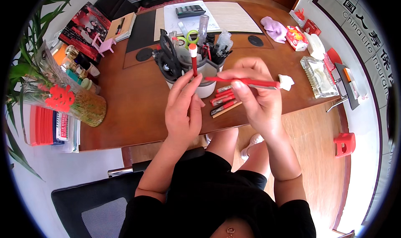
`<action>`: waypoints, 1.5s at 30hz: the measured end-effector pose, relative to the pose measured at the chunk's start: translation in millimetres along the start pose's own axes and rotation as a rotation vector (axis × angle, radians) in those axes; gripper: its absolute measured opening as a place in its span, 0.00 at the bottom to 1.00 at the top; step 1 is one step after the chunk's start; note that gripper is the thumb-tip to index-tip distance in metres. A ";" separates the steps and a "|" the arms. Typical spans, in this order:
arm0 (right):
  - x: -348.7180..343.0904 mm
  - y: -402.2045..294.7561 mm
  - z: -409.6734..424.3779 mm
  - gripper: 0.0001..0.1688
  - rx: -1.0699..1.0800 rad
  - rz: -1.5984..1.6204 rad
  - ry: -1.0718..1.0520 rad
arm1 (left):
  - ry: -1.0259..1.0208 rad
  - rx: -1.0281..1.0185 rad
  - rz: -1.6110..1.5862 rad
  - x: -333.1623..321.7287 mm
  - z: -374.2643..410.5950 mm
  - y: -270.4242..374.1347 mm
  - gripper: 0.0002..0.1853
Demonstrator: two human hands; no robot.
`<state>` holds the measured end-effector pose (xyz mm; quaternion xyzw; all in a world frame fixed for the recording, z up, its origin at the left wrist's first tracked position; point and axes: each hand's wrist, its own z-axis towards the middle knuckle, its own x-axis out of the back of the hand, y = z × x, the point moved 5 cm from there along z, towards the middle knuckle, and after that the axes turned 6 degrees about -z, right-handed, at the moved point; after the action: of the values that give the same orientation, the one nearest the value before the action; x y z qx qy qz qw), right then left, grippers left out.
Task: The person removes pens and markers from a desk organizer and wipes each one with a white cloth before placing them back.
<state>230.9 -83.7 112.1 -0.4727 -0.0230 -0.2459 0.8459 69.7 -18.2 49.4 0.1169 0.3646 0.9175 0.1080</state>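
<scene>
My left hand [184, 103] holds a red pencil [194, 65] upright between its fingertips, white and orange end up, at the front of a pen organizer [206, 87]. To its right, my right hand [257, 93] grips a red pen [250, 82] lying almost level, its thin end pointing left. The organizer holds black scissors [170, 61], yellow-green-handled scissors [192, 36], a bundle of clear-capped pens [223, 45] and more pens. Several red pens [223, 98] and a wooden pencil [226, 109] lie on the desk between my hands.
A plant in a glass vase [91, 109] and small bottles [82, 67] stand at the desk's left. A calculator [190, 11] rests on papers at the back. On the right are a crumpled tissue [285, 82], a purple cloth [273, 29], tissue packs [296, 38] and a clear tissue box [319, 78].
</scene>
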 end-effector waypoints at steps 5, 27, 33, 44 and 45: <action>-20.3 2.7 21.4 0.10 0.014 -0.265 -0.032 | -0.004 0.041 -0.044 0.7 -0.3 -1.4 0.20; -45.4 15.7 18.7 0.16 0.263 -0.552 0.024 | -0.005 -0.031 -0.004 1.4 -1.3 -2.5 0.20; -34.2 15.3 12.7 0.17 0.283 -0.515 0.048 | -0.024 -0.025 -0.009 -1.7 0.7 -1.5 0.21; 40.7 61.8 -56.1 0.12 -0.053 -0.607 0.110 | -0.021 -0.010 0.046 -2.5 -2.0 -2.2 0.20; 40.1 60.5 -57.9 0.12 -0.024 -0.644 0.086 | -0.021 -0.009 0.051 -2.2 -1.9 -2.2 0.20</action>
<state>281.4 -120.3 43.3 -0.4403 -0.1328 -0.5208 0.7192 71.5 -18.5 46.2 0.1353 0.3562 0.9203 0.0889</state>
